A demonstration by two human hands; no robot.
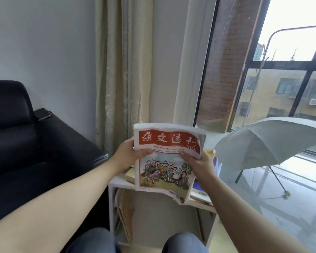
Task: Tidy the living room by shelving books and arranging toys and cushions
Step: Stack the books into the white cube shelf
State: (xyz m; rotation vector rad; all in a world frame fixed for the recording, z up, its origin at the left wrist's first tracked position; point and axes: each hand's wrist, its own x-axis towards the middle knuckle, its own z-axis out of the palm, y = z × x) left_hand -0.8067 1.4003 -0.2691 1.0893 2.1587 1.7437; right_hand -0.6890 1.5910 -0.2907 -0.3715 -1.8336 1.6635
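1. The left hand (128,154) pinches the left edge of a stack of magazines (165,172). Its thumb lies flat across the cover just under the red title band. The other fingers are behind the stack and cannot be seen.
2. The right hand (201,162) grips the right edge in the same way, thumb on the cover. How the hidden fingers lie I cannot tell.
3. The stack is held up in the air between the two hands, cover toward the camera, its worn lower right corner curling and drooping. The small print under the title is too blurred to read.
4. It hangs above and in front of a white shelf unit (117,182), covering most of the unit's top.
5. Other books (216,162) lie on that top just beside the right hand. Only yellow and blue edges show.
6. In the lower compartment some thin papers (125,209) lean against the left wall, their covers hard to make out.
7. Both bare forearms run out of the bottom of the view, and two knees (185,242) in jeans are cut off there.
8. A black sofa (16,143) stands on the left with a phone (43,115) on its arm. A curtain (117,70) hangs behind the shelf unit.
9. On the right an open grey umbrella (272,141) rests on the floor by the window (263,79).
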